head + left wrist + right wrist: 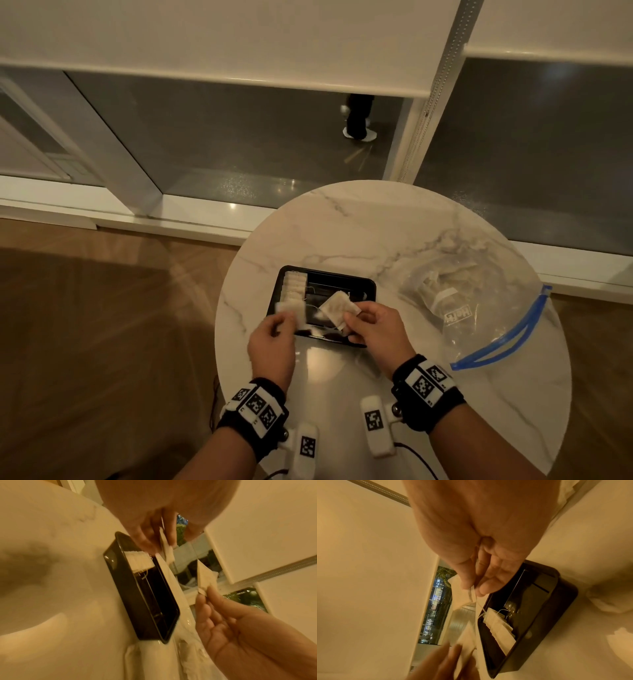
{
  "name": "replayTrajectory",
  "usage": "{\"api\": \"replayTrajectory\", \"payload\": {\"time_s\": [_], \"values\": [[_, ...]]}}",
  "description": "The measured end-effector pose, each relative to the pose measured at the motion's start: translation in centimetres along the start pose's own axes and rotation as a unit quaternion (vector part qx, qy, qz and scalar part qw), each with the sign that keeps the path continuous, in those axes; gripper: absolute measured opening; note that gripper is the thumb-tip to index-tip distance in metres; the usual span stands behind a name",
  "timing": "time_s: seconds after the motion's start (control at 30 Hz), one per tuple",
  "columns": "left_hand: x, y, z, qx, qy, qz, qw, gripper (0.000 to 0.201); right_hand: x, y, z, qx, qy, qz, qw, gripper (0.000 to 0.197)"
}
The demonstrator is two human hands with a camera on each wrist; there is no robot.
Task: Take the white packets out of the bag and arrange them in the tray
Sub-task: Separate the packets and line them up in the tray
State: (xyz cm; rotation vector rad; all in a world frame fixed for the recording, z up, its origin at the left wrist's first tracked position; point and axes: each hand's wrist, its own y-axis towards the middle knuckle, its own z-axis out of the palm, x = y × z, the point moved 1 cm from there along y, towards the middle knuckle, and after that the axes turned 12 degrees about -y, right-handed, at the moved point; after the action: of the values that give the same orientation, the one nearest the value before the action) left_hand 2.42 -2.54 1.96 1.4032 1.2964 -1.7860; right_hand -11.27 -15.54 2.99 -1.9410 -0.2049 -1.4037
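On the round white marble table (359, 226), biggest thing first: the clear plastic zip bag with the blue seal strip (479, 308) lies flat on the right side, its open mouth toward the near right edge, pale contents showing through the film at its far end. Just left of it sits the black rectangular plastic tray (356, 282), long side running left to right. Inside, hard against the left wall, a row of white packets (295, 286) stands on edge, packed face to face, thin strings trailing onto the bare black floor to their right.

Both hands hover over the tray's near half. The left hand (272, 342) pinches a white paper packet (291, 310) between thumb and fingertips; the packet sticks out beyond the fingertips, over the tray's near-left corner, just short of the standing row. The right hand (376, 330) pinches a second white packet (339, 306) by its near corner, so the body of it juts up and leftward past the fingers, tilted, above the middle of the tray. In the right wrist view a thin string runs down from that pinch. The two held packets are near each other but apart. Both wrists wear black bands with white coded tags.
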Motion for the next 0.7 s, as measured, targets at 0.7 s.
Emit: {"api": "replayTrajectory", "payload": {"time_s": [0.7], "values": [[2.3, 8.5, -4.7, 0.020, 0.177, -0.040, 0.983, 0.049, -1.4, 9.0, 10.8, 0.017, -0.386, 0.044, 0.921, 0.009]]}}
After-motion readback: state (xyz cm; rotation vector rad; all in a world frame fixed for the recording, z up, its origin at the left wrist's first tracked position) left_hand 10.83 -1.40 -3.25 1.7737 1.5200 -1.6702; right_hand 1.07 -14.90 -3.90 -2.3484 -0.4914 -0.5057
